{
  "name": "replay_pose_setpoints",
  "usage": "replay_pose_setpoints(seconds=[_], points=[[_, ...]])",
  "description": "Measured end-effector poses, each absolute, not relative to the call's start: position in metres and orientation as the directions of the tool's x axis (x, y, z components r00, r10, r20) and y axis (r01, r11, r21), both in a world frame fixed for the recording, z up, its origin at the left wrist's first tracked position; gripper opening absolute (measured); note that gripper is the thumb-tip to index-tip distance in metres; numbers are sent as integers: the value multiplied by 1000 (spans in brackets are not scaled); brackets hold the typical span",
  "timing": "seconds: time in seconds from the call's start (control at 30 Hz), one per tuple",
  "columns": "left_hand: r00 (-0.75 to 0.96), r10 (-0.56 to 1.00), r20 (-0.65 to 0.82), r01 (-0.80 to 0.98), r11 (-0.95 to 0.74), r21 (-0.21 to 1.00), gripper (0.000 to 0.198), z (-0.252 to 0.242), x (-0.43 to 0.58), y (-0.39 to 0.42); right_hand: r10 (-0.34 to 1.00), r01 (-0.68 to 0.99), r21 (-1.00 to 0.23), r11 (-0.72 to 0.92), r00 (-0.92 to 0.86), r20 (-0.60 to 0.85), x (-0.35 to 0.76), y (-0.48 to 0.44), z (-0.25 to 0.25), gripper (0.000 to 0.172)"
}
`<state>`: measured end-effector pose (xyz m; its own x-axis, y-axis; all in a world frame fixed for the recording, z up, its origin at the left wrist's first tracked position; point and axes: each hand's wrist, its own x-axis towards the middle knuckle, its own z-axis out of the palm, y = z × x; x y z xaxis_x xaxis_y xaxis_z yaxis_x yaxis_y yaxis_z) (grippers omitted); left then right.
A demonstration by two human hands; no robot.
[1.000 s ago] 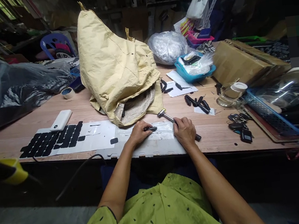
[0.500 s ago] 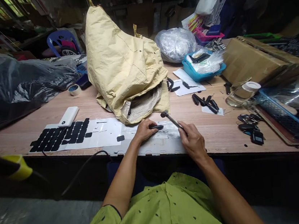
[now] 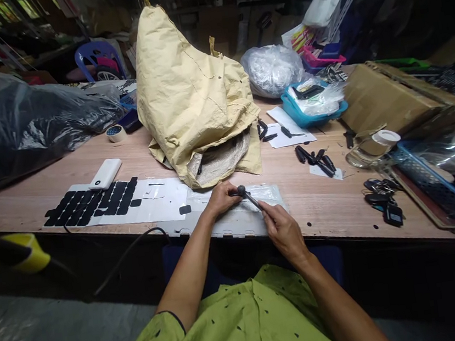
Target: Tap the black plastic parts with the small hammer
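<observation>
My right hand (image 3: 283,229) is wrapped round the handle of a small hammer (image 3: 252,199). The hammer's round dark head is at a small, slim black part (image 3: 234,193), partly covering it; whether the two touch I cannot tell. My left hand (image 3: 220,199) pinches that black part near the table's front edge. Beneath both hands lies a pale flat board (image 3: 234,224) with clear plastic on top. The open mouth of a big tan paper sack (image 3: 196,97) is just beyond my left hand.
To the left, black stickers (image 3: 78,206) on white sheets lie beside a white power bank (image 3: 106,174) and a tape roll (image 3: 115,133). Several black pieces (image 3: 315,158), key fobs (image 3: 392,213), a jar (image 3: 374,147), a blue basket (image 3: 440,183) and a cardboard box (image 3: 388,95) are on the right.
My right hand has brought the hammer leftward and down, so its head is now at the black part. My left hand stays in place, still pinching it. The view has shifted slightly.
</observation>
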<state>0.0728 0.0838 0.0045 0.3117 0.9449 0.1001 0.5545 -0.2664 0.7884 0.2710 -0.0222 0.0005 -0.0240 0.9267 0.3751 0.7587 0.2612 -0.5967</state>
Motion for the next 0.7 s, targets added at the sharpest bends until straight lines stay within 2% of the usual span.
replay_pose_setpoints(seconds=[0.43, 0.57, 0.7], points=[[293, 948, 121, 565, -273, 779, 14, 1, 72, 84, 906, 765, -598, 238, 46, 420, 287, -13, -3, 37], [286, 950, 126, 593, -279, 755, 13, 4, 73, 81, 899, 859, -500, 111, 127, 418, 304, 18, -1, 35], [276, 953, 127, 642, -281, 713, 17, 5, 75, 77, 904, 940, -340, -39, 178, 388, 324, 54, -5, 30]])
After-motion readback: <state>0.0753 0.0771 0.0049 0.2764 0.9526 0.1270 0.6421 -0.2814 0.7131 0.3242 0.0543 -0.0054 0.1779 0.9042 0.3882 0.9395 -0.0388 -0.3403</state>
